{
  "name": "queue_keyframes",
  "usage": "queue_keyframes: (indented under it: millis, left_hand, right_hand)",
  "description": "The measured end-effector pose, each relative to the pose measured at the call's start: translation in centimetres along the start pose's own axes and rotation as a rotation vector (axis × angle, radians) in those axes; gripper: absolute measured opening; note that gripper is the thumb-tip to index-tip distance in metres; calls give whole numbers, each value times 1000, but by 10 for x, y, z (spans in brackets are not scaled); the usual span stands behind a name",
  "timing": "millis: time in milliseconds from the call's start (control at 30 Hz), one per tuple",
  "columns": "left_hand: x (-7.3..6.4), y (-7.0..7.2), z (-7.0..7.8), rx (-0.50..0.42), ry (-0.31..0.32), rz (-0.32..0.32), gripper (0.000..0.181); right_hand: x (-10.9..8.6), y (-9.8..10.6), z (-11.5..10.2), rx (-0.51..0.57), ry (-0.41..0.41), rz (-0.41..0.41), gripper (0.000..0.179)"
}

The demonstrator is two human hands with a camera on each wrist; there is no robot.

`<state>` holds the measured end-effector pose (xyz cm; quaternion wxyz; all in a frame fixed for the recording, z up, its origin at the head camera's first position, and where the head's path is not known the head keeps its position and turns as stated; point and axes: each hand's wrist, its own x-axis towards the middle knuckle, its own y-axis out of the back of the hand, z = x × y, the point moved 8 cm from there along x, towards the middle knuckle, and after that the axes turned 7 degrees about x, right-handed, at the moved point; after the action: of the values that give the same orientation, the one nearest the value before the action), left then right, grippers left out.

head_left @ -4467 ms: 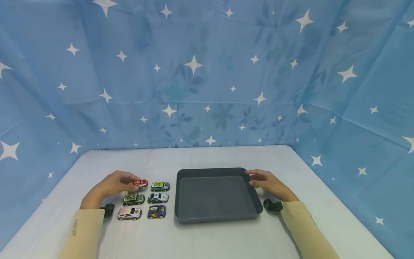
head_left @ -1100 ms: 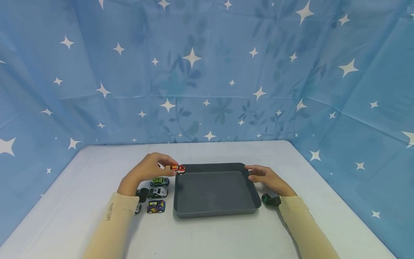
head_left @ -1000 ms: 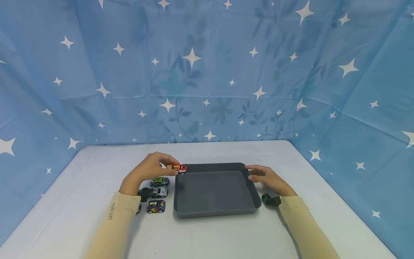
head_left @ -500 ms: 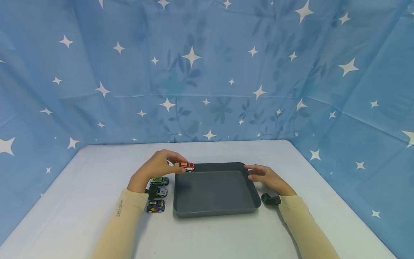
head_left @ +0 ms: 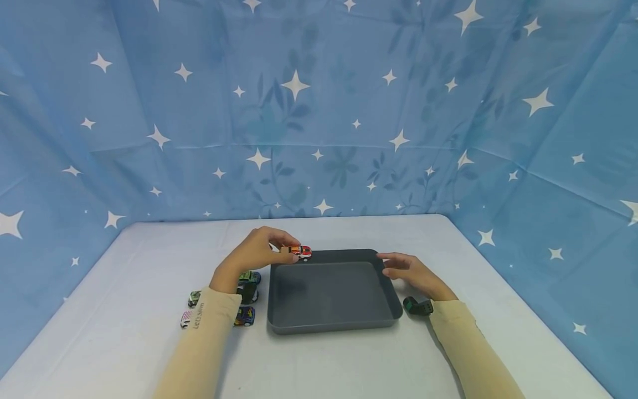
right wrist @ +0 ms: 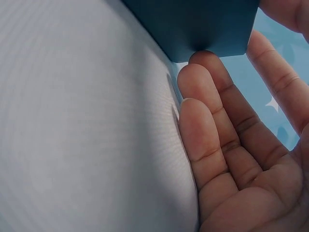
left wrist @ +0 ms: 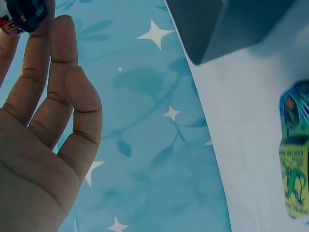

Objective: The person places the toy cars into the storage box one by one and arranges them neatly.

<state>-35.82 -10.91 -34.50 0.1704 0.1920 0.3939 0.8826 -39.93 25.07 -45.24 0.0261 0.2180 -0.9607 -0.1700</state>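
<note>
My left hand (head_left: 259, 249) pinches a red and white toy car (head_left: 303, 252) between thumb and fingers, over the back left corner of the dark grey tray (head_left: 334, 327). In the left wrist view, part of the toy car (left wrist: 26, 14) shows at the fingertips of the left hand (left wrist: 43, 111). At the tray's back right corner, my right hand (head_left: 411, 271) holds the rim. Seen from the right wrist, fingers of the right hand (right wrist: 241, 145) lie against the outer wall of the tray (right wrist: 203, 29), with the thumb near its top edge.
Left of the tray stand several toy cars, partly behind the left arm: a green one (head_left: 253, 276), a dark blue one (head_left: 246, 316), a white and pink one (head_left: 186, 319). A black wrist camera (head_left: 417, 306) sits beside the tray's right wall. A starry blue curtain (head_left: 319, 111) hangs behind the white table (head_left: 309, 366).
My left hand has lifted the red and white car from the group at left and carried it right, over the tray's back left corner. The right hand has stayed at the rim.
</note>
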Motion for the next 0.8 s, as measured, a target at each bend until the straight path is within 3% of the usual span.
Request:
queue_keyframes:
  millis: [433, 800]
  left_hand:
    - [14, -11, 14, -61, -33, 32, 29]
    - [27, -28, 18, -133, -34, 39, 31]
  right_hand:
    - [-1, 0, 1, 3, -9, -2, 64]
    - [-1, 0, 1, 19, -1, -3, 63]
